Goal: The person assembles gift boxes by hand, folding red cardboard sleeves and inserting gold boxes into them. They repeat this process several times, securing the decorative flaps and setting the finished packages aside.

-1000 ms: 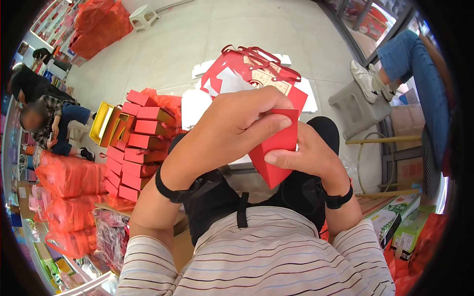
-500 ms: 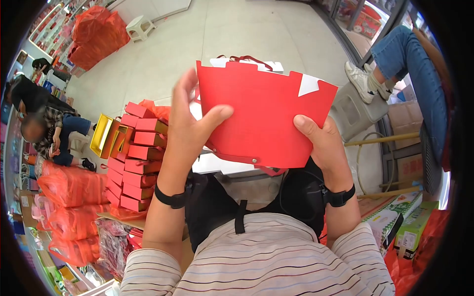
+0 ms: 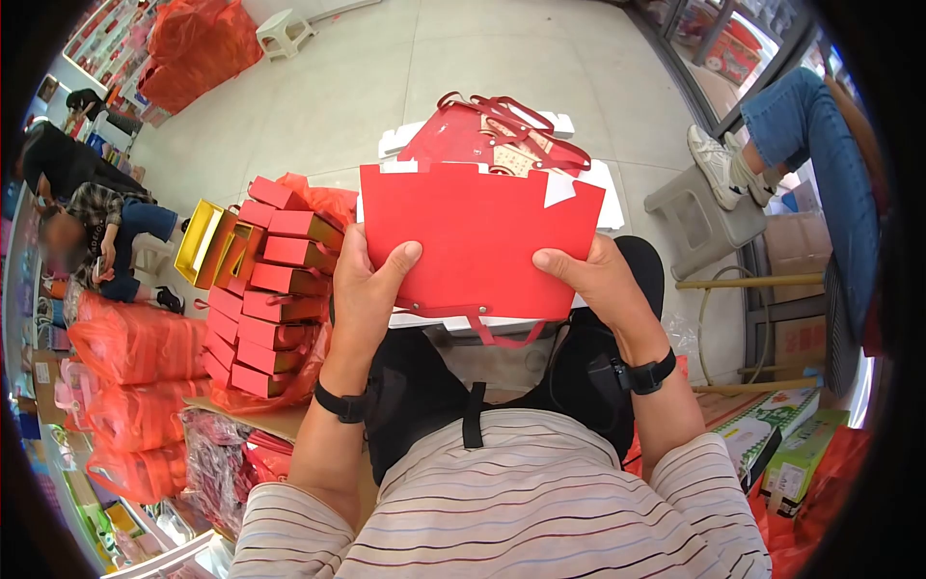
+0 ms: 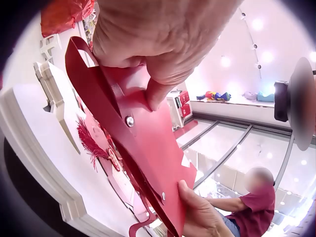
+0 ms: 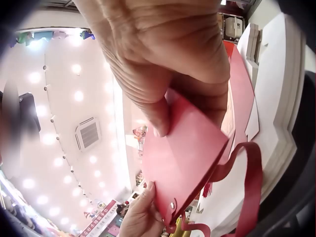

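A flat red card piece (image 3: 482,232) with notched edges is gripped at both sides, spread wide above the lap. My left hand (image 3: 371,280) holds its left side, thumb on top and fingers behind. On the right side my right hand (image 3: 608,285) does the same. A dark red ribbon handle (image 3: 506,338) hangs from the edge nearest me, fixed by metal rivets, one a clear rivet (image 4: 130,121) in the left wrist view. Behind it, red pieces with ribbons (image 3: 449,135) lie on a white stack (image 3: 603,193). In the right wrist view the card (image 5: 182,153) looks folded.
Red boxes (image 3: 280,307) are piled at the left beside an open yellow-lined box (image 3: 201,253). Red bags (image 3: 125,347) stand further left. A grey stool (image 3: 699,217) and a seated person's legs (image 3: 801,154) are at the right. Cartons (image 3: 801,454) lie at the lower right.
The red card was turned from narrow and edge-on to broad and flat, then lowered slightly. My left hand has come down, its fingers now behind the card, and the ribbon handle hangs in view.
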`<move>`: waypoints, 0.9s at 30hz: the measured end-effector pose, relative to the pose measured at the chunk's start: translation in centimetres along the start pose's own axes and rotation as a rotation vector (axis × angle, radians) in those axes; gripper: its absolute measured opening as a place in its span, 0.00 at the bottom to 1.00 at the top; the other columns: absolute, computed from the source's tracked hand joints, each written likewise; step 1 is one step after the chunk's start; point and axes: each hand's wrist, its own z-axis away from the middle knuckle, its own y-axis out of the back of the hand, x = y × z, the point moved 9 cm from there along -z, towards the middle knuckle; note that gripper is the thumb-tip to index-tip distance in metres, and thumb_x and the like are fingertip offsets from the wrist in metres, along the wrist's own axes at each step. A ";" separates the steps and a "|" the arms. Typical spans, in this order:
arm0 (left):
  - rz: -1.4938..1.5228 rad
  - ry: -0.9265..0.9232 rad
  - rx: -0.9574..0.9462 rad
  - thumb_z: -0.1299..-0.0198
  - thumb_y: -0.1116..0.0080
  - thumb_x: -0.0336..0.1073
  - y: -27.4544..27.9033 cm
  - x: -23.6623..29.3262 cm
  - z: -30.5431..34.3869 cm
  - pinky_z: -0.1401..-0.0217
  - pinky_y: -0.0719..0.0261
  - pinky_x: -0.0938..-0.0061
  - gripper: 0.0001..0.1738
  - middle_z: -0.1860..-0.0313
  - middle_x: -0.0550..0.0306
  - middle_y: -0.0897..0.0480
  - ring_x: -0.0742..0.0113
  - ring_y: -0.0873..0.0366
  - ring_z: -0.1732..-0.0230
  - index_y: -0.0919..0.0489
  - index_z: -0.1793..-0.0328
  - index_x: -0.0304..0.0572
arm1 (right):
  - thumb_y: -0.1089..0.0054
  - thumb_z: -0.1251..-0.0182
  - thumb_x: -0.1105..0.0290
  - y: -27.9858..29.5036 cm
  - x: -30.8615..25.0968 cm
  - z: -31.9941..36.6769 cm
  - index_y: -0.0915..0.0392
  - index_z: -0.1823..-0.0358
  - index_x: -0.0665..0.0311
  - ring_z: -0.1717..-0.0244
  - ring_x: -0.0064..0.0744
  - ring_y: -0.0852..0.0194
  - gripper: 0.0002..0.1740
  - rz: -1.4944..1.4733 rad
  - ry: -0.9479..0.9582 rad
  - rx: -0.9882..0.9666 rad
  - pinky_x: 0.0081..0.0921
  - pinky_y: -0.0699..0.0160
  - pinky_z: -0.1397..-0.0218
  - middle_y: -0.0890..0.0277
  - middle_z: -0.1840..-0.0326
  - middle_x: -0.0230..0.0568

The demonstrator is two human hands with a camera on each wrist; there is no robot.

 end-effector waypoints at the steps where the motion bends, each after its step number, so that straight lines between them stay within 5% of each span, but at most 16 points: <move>1: -0.017 -0.012 0.005 0.28 0.31 0.37 0.1 0.0 0.2 0.40 0.19 0.75 0.22 0.44 0.55 0.17 0.73 0.21 0.45 0.26 0.38 0.33 | 0.27 0.27 0.61 0.0 0.0 -0.2 0.16 0.43 0.70 0.49 0.25 0.15 0.21 0.027 0.011 0.010 0.26 0.16 0.43 0.13 0.50 0.36; 7: 0.196 -0.083 0.030 0.26 0.33 0.35 0.1 1.2 0.6 0.35 0.22 0.75 0.18 0.44 0.58 0.18 0.74 0.21 0.43 0.26 0.38 0.37 | 0.27 0.28 0.57 0.7 -3.0 -1.1 0.25 0.33 0.70 0.43 0.30 0.17 0.31 0.117 0.162 0.168 0.29 0.19 0.37 0.15 0.44 0.42; 8: 0.181 -0.085 0.017 0.26 0.33 0.35 0.0 1.1 0.5 0.34 0.23 0.75 0.18 0.43 0.57 0.18 0.74 0.22 0.42 0.26 0.37 0.37 | 0.27 0.28 0.56 0.6 -3.4 -1.4 0.33 0.25 0.69 0.34 0.31 0.23 0.39 0.100 0.138 0.109 0.31 0.25 0.29 0.21 0.34 0.46; 13: 0.133 -0.100 -0.068 0.25 0.35 0.33 -0.8 0.1 1.1 0.30 0.26 0.72 0.23 0.37 0.56 0.21 0.72 0.24 0.37 0.32 0.31 0.38 | 0.38 0.23 0.42 -0.3 -4.7 -0.9 0.40 0.19 0.68 0.21 0.36 0.37 0.46 0.010 0.234 0.091 0.32 0.43 0.18 0.31 0.23 0.47; 14: 0.136 -0.072 -0.096 0.27 0.33 0.36 -1.0 -0.2 1.2 0.25 0.29 0.69 0.31 0.31 0.52 0.25 0.69 0.28 0.31 0.37 0.25 0.37 | 0.40 0.22 0.40 -0.6 -4.6 -0.8 0.42 0.18 0.68 0.20 0.36 0.39 0.47 -0.020 0.214 0.078 0.33 0.46 0.16 0.34 0.22 0.47; 17: 0.189 -0.135 -0.113 0.27 0.32 0.45 -1.3 1.6 1.6 0.22 0.32 0.66 0.41 0.25 0.48 0.30 0.66 0.32 0.26 0.41 0.19 0.36 | 0.45 0.22 0.36 -1.1 -4.2 -0.7 0.43 0.17 0.67 0.19 0.35 0.40 0.48 -0.087 0.234 0.067 0.32 0.48 0.16 0.35 0.20 0.46; 18: 0.141 -0.092 -0.104 0.26 0.37 0.56 -1.0 1.6 1.4 0.19 0.36 0.64 0.46 0.21 0.47 0.33 0.63 0.35 0.22 0.44 0.16 0.37 | 0.45 0.21 0.37 -1.5 -4.4 -0.6 0.43 0.17 0.67 0.19 0.34 0.41 0.48 -0.096 0.235 0.049 0.31 0.48 0.16 0.36 0.20 0.46; 21: 0.424 -0.122 -0.068 0.23 0.45 0.62 -1.8 3.6 0.9 0.18 0.38 0.63 0.46 0.21 0.48 0.33 0.61 0.35 0.21 0.44 0.14 0.38 | 0.45 0.21 0.39 -2.5 -5.2 -0.5 0.42 0.18 0.67 0.22 0.32 0.39 0.46 -0.100 0.268 0.030 0.30 0.46 0.18 0.34 0.23 0.44; 22: 0.345 -0.147 -0.066 0.19 0.56 0.62 -2.1 3.5 0.7 0.17 0.41 0.62 0.41 0.21 0.48 0.36 0.60 0.38 0.21 0.41 0.15 0.38 | 0.44 0.21 0.40 -2.7 -5.0 -0.7 0.40 0.18 0.67 0.25 0.31 0.37 0.44 -0.084 0.296 0.047 0.29 0.43 0.20 0.32 0.26 0.43; 27: 0.025 -0.211 0.074 0.19 0.48 0.56 -1.8 3.8 0.7 0.18 0.40 0.63 0.36 0.22 0.49 0.35 0.60 0.37 0.22 0.37 0.18 0.40 | 0.46 0.19 0.50 -2.3 -3.9 -0.4 0.38 0.19 0.67 0.33 0.25 0.32 0.37 -0.139 0.256 0.087 0.25 0.37 0.26 0.27 0.35 0.39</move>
